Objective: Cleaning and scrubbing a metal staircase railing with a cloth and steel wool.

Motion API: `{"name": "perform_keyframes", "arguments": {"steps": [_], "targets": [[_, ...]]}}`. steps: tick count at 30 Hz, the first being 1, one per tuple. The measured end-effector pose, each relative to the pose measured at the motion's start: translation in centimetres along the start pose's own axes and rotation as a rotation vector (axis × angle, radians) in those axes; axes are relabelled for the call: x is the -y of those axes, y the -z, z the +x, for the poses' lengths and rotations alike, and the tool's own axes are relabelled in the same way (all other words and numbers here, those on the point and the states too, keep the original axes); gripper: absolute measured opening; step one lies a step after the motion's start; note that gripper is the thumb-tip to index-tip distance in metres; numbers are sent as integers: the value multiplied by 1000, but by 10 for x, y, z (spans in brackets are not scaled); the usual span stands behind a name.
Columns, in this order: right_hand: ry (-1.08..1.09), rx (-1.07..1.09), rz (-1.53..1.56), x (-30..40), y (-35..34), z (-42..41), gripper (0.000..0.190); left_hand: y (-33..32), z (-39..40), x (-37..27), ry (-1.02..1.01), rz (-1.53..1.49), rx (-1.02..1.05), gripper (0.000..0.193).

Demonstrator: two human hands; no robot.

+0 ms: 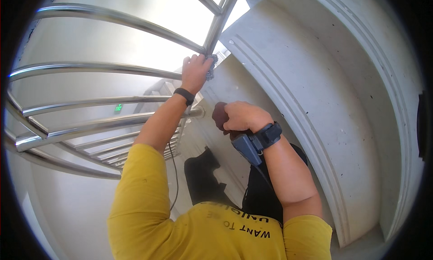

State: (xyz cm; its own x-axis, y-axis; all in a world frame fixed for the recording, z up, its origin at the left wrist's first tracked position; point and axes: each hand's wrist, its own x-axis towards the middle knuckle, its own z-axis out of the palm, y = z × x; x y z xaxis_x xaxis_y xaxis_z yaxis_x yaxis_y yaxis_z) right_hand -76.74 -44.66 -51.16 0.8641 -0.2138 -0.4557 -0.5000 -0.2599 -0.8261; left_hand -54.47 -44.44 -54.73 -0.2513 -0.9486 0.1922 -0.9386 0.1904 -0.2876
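Observation:
My left hand (196, 72) is closed around a fuzzy blue-grey cloth (211, 67) at a junction of the stainless steel stair railing (142, 25). The cloth shows on the right side of the hand, against the foot of a slanting metal post (218, 26). Lower and to the right, my right hand (247, 116) grips a bunched dark maroon cloth (220, 116) in front of my body, apart from the railing. A black band is on the left wrist; a strap with a blue-grey device (248, 148) is on the right wrist.
Pale stone stairs with grooved edges (287, 114) rise at the right. More metal rails (111, 146) run down at the left, with a stairwell beyond and a small green lit sign (118, 108). A thin black cable (176, 179) hangs beside my left arm.

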Motion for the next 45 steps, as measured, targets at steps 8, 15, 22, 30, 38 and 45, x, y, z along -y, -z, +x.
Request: {"name": "perform_keyframes", "arguments": {"steps": [8,15,22,30,38,45], "targets": [[47,-68,-13,-3,3,-4,31,-31,-61,0,-39,119,264,18],[44,-92,-33,-7,5,-8,31,-39,-111,-18,465,-222,193,22],[23,-54,-39,-2,5,-3,31,-83,-122,5,1088,-834,-367,32],[35,-4,-54,1,4,0,31,-104,-121,22,947,-207,-85,22],[75,-60,-27,-7,-2,8,28,-76,-85,-33,1242,-732,-306,14],[26,51,-73,-8,-9,22,34,-77,-62,-43,1330,-920,-656,24]]}}
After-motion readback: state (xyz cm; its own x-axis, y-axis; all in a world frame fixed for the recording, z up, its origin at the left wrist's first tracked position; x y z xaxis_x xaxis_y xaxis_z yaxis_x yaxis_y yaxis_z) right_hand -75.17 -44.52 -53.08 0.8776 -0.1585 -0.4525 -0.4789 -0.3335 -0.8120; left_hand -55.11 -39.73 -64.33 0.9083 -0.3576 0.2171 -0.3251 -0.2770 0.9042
